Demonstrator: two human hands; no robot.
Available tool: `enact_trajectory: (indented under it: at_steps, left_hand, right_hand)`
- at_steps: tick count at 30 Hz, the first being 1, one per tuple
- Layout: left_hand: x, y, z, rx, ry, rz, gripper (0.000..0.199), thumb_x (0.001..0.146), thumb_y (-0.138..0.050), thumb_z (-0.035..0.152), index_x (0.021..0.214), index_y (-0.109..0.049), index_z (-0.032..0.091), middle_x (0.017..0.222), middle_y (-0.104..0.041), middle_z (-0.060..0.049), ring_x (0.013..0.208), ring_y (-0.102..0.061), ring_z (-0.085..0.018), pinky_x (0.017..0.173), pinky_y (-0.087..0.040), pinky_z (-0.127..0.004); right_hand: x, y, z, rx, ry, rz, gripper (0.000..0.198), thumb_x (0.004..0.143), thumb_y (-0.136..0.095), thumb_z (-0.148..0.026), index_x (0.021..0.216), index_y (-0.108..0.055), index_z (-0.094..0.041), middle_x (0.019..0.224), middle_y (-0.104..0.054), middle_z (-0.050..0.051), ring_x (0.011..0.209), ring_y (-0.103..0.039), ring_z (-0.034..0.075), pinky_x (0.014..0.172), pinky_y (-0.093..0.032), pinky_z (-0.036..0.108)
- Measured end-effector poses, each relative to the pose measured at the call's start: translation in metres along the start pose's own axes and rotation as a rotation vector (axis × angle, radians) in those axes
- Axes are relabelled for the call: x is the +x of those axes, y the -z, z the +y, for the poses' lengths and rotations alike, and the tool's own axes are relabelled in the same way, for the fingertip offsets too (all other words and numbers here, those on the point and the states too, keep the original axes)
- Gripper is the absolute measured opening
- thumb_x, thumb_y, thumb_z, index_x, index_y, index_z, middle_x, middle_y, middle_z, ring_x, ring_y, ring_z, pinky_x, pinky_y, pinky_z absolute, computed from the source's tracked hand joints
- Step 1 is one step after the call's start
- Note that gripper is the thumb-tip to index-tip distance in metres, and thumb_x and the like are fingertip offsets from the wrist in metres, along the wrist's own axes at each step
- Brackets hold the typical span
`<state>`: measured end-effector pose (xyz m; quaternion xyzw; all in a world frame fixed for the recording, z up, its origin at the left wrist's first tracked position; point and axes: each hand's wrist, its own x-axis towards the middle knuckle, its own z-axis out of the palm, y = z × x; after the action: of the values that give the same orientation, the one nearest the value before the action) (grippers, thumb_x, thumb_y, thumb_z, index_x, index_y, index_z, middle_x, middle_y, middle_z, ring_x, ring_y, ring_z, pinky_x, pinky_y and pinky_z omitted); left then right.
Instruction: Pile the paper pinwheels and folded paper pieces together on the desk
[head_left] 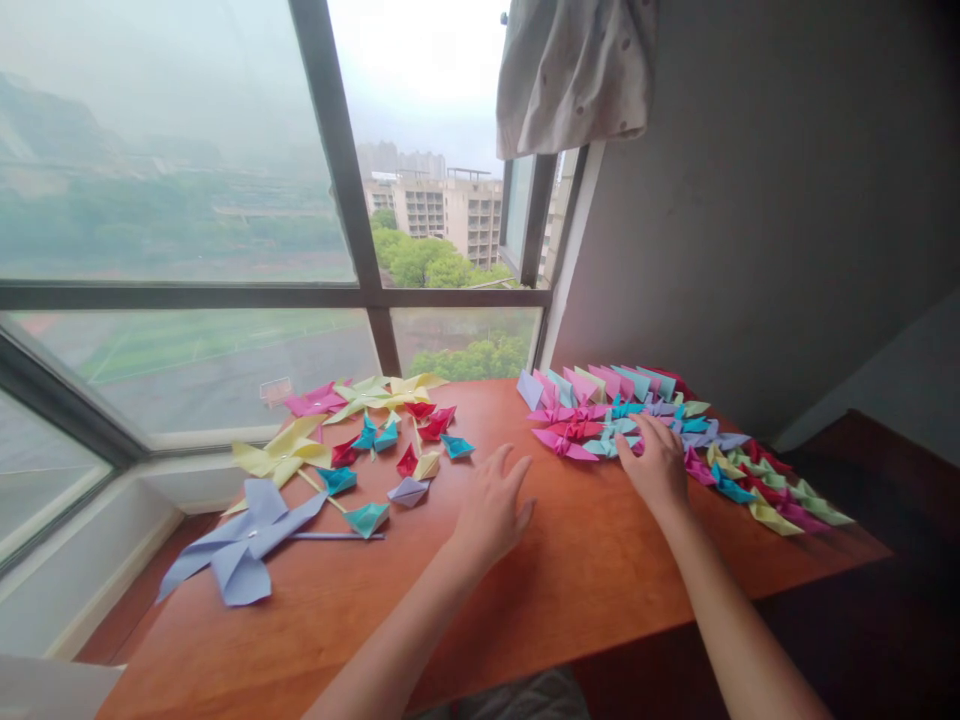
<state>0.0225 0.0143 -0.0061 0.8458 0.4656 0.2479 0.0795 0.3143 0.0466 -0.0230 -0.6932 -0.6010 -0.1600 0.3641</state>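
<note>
Tabletop point(570, 570) (reddish), folded papers point(568, 444), window point(367, 297), grey wall point(720, 220)

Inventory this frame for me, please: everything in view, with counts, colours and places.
Four-bladed paper pinwheels: at least five; lavender, yellow, pink, pale green; table's left
Small folded-paper boats: roughly eleven; red, blue, teal, lavender, cream; beside the pinwheels
Pointed folded-paper pieces: several; lavender, pink, blue, cream; far right
Folded-paper cranes: many, overlapping, multicoloured; right
More boat-like paper folds: many, multicoloured; right edge
Wooden table: one, reddish-brown, beneath these
Glass window: one, dark-framed, behind
Dotted cloth curtain: one, pale, top
Wall: grey, right
Buildings: several, beige, outside
Trees: uncountable, green, outside
Left hand: one, bare, over table centre
Right hand: one, bare, at the cranes
</note>
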Motion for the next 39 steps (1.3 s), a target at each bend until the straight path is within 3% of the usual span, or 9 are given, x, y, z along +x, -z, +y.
enact_trajectory:
  at_steps: [6,11,20,28,33,39]
  left_hand:
    - [0.068,-0.045,0.033,0.043,0.021,-0.018,0.069,0.081,-0.066,0.05,0.142,-0.044,0.026,0.153,-0.033,-0.016,0.141,-0.031,-0.037,0.113,-0.027,-0.055]
    - [0.099,-0.067,0.038,0.086,0.086,0.0,0.069,0.085,-0.058,0.056,0.144,-0.041,0.023,0.152,-0.035,-0.018,0.138,-0.032,-0.037,0.114,-0.023,-0.054]
    - [0.115,-0.083,0.032,0.104,0.127,-0.004,0.063,0.089,-0.05,0.057,0.14,-0.045,0.02,0.149,-0.04,-0.018,0.137,-0.034,-0.035,0.112,-0.023,-0.054]
    - [0.119,-0.087,0.035,0.083,0.111,0.016,0.053,0.091,-0.051,0.047,0.137,-0.046,0.021,0.148,-0.043,-0.014,0.135,-0.034,-0.033,0.111,-0.027,-0.054]
    - [0.122,-0.091,0.041,0.079,0.133,0.034,0.046,0.093,-0.048,0.043,0.133,-0.05,0.021,0.146,-0.045,-0.014,0.135,-0.035,-0.034,0.11,-0.026,-0.057]
    - [0.125,-0.093,0.044,0.077,0.167,0.047,0.039,0.096,-0.043,0.033,0.129,-0.054,0.016,0.146,-0.046,-0.015,0.133,-0.038,-0.032,0.11,-0.026,-0.056]
  right_hand:
    - [0.017,-0.017,0.011,-0.157,-0.02,-0.279,0.052,0.087,-0.054,-0.05,0.127,-0.062,-0.017,0.134,-0.054,0.014,0.125,-0.046,0.032,0.104,-0.038,0.041]
    - [0.033,-0.028,0.009,-0.151,-0.04,-0.349,0.046,0.087,-0.054,-0.042,0.126,-0.064,-0.018,0.136,-0.053,0.014,0.122,-0.049,0.031,0.104,-0.038,0.04]
    - [0.041,-0.036,0.008,-0.124,-0.062,-0.42,0.042,0.088,-0.053,-0.037,0.121,-0.067,-0.017,0.129,-0.061,0.011,0.119,-0.052,0.028,0.105,-0.037,0.037]
    - [0.045,-0.032,0.002,-0.119,-0.056,-0.468,0.041,0.088,-0.053,-0.036,0.123,-0.066,-0.018,0.131,-0.06,0.01,0.119,-0.054,0.024,0.103,-0.04,0.033]
    - [0.053,-0.03,-0.009,-0.142,-0.073,-0.512,0.044,0.087,-0.053,-0.038,0.126,-0.064,-0.021,0.135,-0.057,0.009,0.116,-0.057,0.023,0.096,-0.044,0.031]
    - [0.065,-0.027,-0.025,-0.218,-0.127,-0.569,0.039,0.09,-0.049,-0.039,0.121,-0.068,-0.024,0.12,-0.065,0.012,0.105,-0.063,0.026,0.085,-0.049,0.037]
